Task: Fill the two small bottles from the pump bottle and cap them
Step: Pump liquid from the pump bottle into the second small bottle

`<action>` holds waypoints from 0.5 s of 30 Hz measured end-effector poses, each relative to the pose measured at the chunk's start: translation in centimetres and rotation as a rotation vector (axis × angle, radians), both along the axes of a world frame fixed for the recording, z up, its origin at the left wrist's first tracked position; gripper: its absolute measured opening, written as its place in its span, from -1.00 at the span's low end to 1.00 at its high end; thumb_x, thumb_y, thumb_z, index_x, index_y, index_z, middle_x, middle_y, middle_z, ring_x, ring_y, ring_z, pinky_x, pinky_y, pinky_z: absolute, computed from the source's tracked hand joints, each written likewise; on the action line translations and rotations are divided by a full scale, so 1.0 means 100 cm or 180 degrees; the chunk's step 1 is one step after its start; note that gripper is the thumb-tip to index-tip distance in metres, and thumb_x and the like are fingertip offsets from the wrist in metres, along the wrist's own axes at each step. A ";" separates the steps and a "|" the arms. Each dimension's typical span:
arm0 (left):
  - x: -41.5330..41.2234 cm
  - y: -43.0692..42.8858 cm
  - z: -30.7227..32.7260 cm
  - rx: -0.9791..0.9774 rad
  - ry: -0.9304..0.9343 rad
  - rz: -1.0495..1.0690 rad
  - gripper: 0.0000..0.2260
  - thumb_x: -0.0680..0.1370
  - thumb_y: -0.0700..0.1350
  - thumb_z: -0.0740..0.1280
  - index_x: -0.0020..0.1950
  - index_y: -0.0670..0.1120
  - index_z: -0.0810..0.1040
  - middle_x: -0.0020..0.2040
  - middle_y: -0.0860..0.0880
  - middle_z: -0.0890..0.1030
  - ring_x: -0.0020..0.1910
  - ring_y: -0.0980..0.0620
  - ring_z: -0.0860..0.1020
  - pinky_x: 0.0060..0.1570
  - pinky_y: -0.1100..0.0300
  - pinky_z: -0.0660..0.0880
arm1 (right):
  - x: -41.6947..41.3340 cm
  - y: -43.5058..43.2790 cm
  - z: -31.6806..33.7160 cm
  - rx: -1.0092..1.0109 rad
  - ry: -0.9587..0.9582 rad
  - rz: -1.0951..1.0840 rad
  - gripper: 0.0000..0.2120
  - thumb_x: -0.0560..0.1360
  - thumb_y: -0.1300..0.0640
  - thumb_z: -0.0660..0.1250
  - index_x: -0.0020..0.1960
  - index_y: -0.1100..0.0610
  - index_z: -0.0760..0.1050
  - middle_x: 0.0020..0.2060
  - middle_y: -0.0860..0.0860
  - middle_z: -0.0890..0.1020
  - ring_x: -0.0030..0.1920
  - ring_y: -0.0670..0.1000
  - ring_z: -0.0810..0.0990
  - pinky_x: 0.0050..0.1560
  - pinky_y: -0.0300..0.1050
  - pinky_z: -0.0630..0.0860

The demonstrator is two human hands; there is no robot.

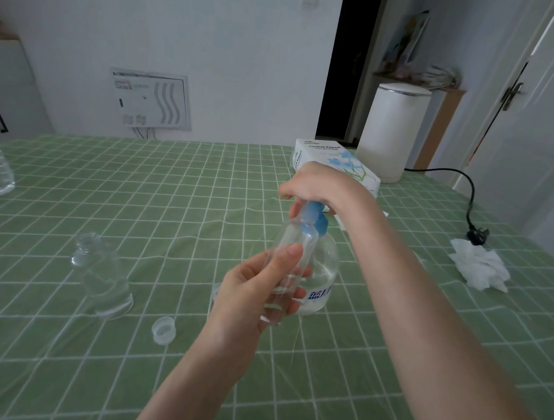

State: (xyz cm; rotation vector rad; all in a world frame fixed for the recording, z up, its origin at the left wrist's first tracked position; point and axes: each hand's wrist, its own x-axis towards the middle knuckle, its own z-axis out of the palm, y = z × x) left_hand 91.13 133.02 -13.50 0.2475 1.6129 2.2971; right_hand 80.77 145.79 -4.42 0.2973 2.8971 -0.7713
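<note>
Left hand (252, 292) holding small bottle (290, 268) at pump bottle (320, 273), open tablecloth (173, 198) beyond

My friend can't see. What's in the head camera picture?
The left hand holds a small clear bottle under the blue nozzle of a pump bottle, while the right hand presses the pump. Another small bottle and a cap wait on the green checked tablecloth.

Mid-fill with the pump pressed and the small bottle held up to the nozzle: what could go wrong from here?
1. The left hand holds the small bottle tilted at the blue pump nozzle; if its narrow mouth drifts off, liquid may spill on the tablecloth.
2. The right hand presses the pump bottle alone; it might tip or slide.
3. The loose cap lies near the left forearm and could get knocked away.
</note>
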 end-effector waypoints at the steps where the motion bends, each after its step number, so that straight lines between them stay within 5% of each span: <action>1: 0.000 0.000 0.000 0.0008 -0.0004 -0.0006 -0.74 0.35 0.15 0.43 -0.18 -0.02 0.71 -0.21 -0.06 0.68 -0.38 0.13 0.55 -0.34 0.26 0.46 | 0.000 0.000 0.000 -0.0011 -0.0004 0.0000 -0.69 0.55 0.06 0.25 0.24 0.16 0.49 0.06 0.07 0.69 -0.11 0.04 0.55 -0.35 -0.17 0.33; 12: 0.001 0.001 0.000 0.0101 -0.0141 -0.0015 -0.71 0.26 0.13 0.44 -0.19 -0.05 0.72 -0.20 -0.06 0.70 -0.40 0.14 0.56 -0.39 0.30 0.49 | 0.000 0.000 -0.011 -0.0112 -0.0126 -0.0012 -0.85 0.54 0.11 0.27 0.05 0.15 0.51 0.12 0.09 0.65 -0.09 0.10 0.56 -0.21 -0.15 0.44; 15: 0.001 0.001 0.001 0.0178 -0.0179 -0.0005 -0.70 0.26 0.11 0.45 -0.15 -0.05 0.72 -0.18 -0.07 0.71 -0.40 0.15 0.57 -0.41 0.31 0.50 | 0.000 0.000 -0.012 -0.0074 -0.0103 -0.0021 -0.76 0.54 0.12 0.26 0.15 0.19 0.53 0.11 0.10 0.66 -0.12 0.09 0.55 -0.28 -0.18 0.42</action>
